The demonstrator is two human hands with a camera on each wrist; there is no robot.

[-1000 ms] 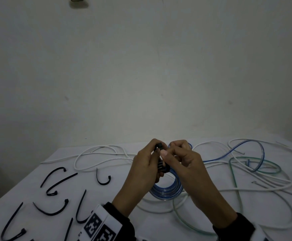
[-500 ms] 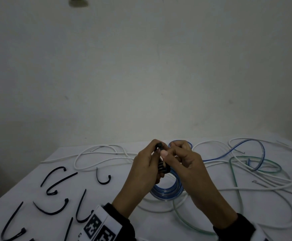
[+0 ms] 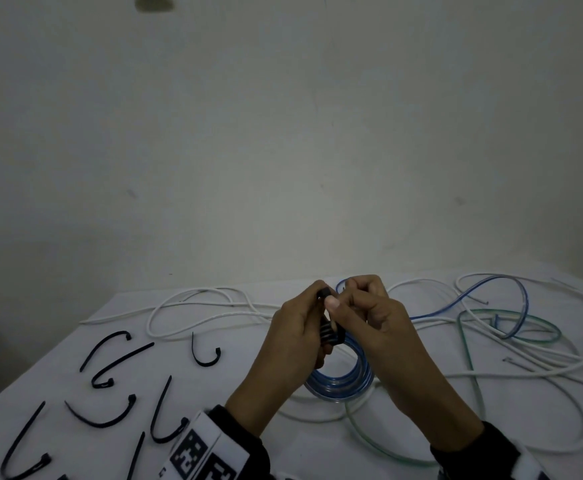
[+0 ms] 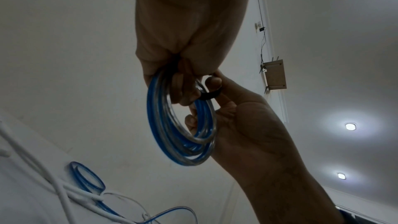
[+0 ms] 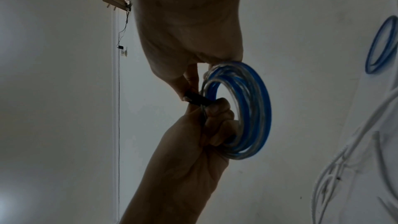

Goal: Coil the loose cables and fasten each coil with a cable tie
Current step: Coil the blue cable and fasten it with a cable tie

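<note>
Blue coil [image 3: 343,382]: a ring of several blue-and-clear turns, held up off the table [image 3: 283,441] between your two hands, standing on edge so its open face looks sideways toward each wrist and its lower arc hangs below your fingers, above the white cables [image 3: 193,306]. Cable tie [image 3: 331,332]: a black strap wrapped across the top of the coil, its long axis running from the coil up toward your thumbs, its blocky head [image 3: 324,293] at the upper end. Left hand [image 3: 293,336]: fingers curled through the ring, gripping the turns at the top, thumb against the tie's head. Right hand [image 3: 375,318]: fingers curled, thumb and forefinger pinching the strap just beside the head; in the right wrist view the tie [image 5: 197,100] sits between that pinch and the left hand's knuckles. Both hands touch at the top of the coil. Spare ties [image 3: 110,362]: black, curved, lying loose to your left on the table, well apart from the coil. Other cables: a loose blue cable [image 3: 522,299] and a green cable [image 3: 470,362] tangled with white ones to your right.
</note>
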